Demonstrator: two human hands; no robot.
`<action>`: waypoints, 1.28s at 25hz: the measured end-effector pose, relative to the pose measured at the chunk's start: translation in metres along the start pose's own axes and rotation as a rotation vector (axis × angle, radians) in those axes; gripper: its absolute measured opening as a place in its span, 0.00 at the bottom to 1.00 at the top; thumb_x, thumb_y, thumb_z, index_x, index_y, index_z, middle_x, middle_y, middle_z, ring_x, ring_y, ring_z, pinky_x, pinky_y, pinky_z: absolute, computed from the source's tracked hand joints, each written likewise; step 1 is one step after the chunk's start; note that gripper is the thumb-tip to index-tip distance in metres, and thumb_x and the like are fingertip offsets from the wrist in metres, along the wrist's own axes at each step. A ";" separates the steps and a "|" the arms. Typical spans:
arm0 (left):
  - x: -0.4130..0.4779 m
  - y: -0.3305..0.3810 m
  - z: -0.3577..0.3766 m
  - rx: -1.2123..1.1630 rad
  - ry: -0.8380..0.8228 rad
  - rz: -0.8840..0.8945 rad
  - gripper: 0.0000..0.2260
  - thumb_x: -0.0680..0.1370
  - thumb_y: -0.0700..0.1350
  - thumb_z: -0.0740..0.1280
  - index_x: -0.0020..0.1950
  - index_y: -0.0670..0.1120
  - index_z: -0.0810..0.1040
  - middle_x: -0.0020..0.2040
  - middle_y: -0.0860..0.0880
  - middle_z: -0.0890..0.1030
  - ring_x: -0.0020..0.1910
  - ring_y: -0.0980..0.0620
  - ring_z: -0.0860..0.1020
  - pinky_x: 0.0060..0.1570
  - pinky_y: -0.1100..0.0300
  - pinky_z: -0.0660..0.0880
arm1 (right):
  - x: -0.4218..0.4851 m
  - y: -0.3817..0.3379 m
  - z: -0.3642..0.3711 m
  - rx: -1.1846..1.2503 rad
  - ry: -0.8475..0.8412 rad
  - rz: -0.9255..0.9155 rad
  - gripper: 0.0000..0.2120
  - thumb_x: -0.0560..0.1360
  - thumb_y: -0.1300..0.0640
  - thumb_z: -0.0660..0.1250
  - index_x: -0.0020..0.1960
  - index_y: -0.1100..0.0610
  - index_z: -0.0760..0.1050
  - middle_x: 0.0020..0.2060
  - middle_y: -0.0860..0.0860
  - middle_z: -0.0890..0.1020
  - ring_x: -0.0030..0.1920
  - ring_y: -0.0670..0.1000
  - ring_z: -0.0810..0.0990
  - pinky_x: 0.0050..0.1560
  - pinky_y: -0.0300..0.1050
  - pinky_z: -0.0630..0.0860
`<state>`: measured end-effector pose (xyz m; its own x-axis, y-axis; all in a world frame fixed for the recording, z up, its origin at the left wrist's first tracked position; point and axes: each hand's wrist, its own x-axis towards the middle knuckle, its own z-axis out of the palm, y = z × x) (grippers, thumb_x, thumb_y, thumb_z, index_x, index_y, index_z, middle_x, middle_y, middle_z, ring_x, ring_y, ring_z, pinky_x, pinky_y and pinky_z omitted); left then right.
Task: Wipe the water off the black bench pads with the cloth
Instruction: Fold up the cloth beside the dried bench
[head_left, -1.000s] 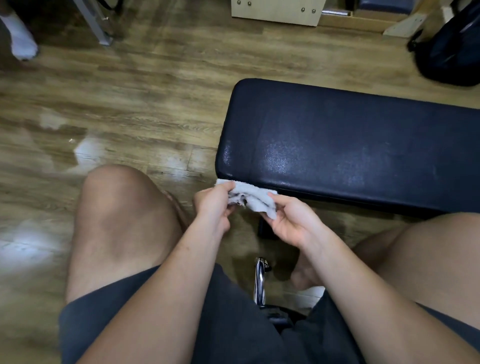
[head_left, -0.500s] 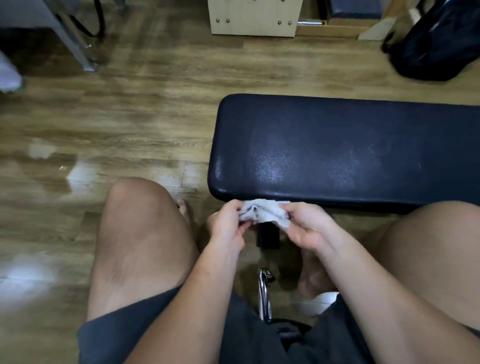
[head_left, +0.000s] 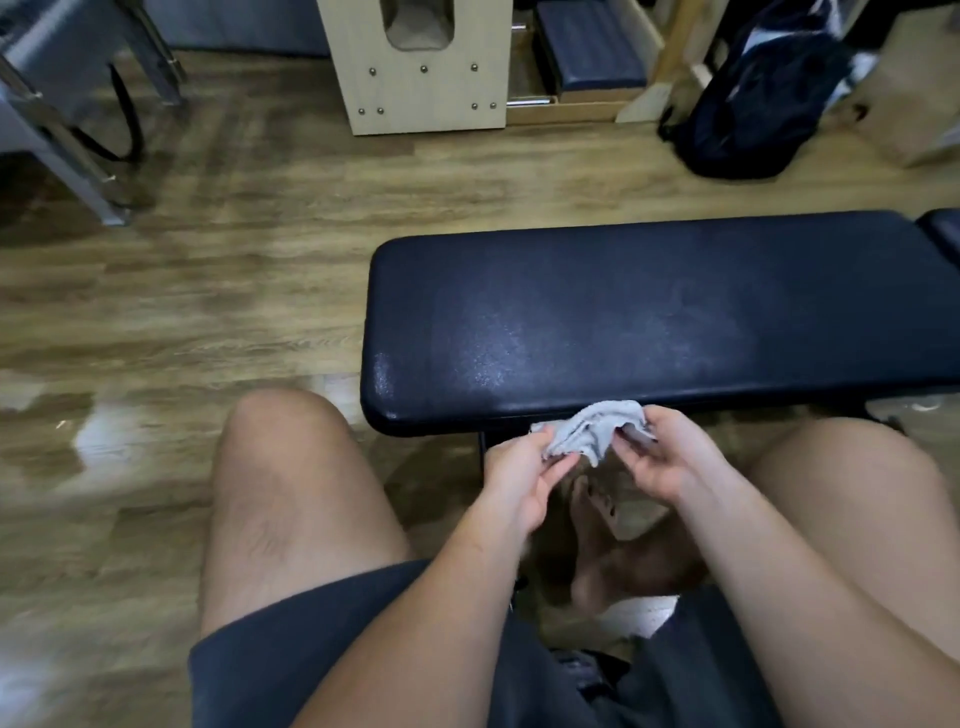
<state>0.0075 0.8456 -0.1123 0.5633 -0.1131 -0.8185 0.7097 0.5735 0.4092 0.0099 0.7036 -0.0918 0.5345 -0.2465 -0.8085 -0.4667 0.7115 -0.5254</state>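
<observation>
View from above of a seated person looking down at their own lap. A small, crumpled light grey cloth is held in the air between both hands, just in front of the near long edge of a long black padded bench pad. From this angle it cannot be told whether the cloth touches that edge. The left hand pinches the cloth's left end between thumb and fingers. The right hand grasps the right end, its fingers curled over the fabric. The bench pad lies crosswise ahead of the person, and a pale sheen of fine water droplets covers its left and middle areas. The corner of a second black pad shows at the right edge of the view, just beyond the first one's far end. The person's bare left knee and right knee spread to either side of the hands, above dark grey shorts, and a bare foot rests on the floor between the legs. The brown wood-plank floor has glossy light patches at the left. Farther back stand a pale wooden box with metal studs, a dark backpack at the right, and a grey metal frame at the left.
</observation>
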 end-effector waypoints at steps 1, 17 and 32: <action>-0.001 -0.004 0.002 0.005 -0.040 -0.009 0.03 0.79 0.32 0.63 0.49 0.34 0.76 0.46 0.37 0.82 0.44 0.45 0.82 0.33 0.58 0.82 | -0.002 -0.007 -0.006 0.019 -0.008 -0.010 0.07 0.76 0.68 0.58 0.45 0.64 0.74 0.37 0.58 0.81 0.37 0.51 0.83 0.40 0.43 0.82; 0.019 -0.037 0.071 -0.064 0.152 -0.083 0.05 0.78 0.32 0.63 0.44 0.34 0.77 0.37 0.41 0.82 0.36 0.50 0.82 0.29 0.64 0.79 | 0.042 -0.056 -0.064 0.088 -0.012 0.057 0.08 0.74 0.71 0.59 0.39 0.66 0.74 0.27 0.57 0.81 0.29 0.49 0.83 0.29 0.40 0.79; 0.027 -0.039 0.068 -0.582 0.512 0.238 0.05 0.77 0.34 0.62 0.48 0.42 0.76 0.37 0.49 0.80 0.24 0.58 0.78 0.23 0.67 0.74 | 0.046 -0.080 -0.072 0.081 -0.255 0.343 0.08 0.76 0.75 0.54 0.44 0.72 0.71 0.39 0.67 0.79 0.37 0.60 0.83 0.36 0.47 0.82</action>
<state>0.0244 0.7648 -0.1229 0.3078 0.3701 -0.8765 0.1813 0.8816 0.4359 0.0211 0.5880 -0.1064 0.5198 0.1761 -0.8359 -0.5963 0.7755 -0.2074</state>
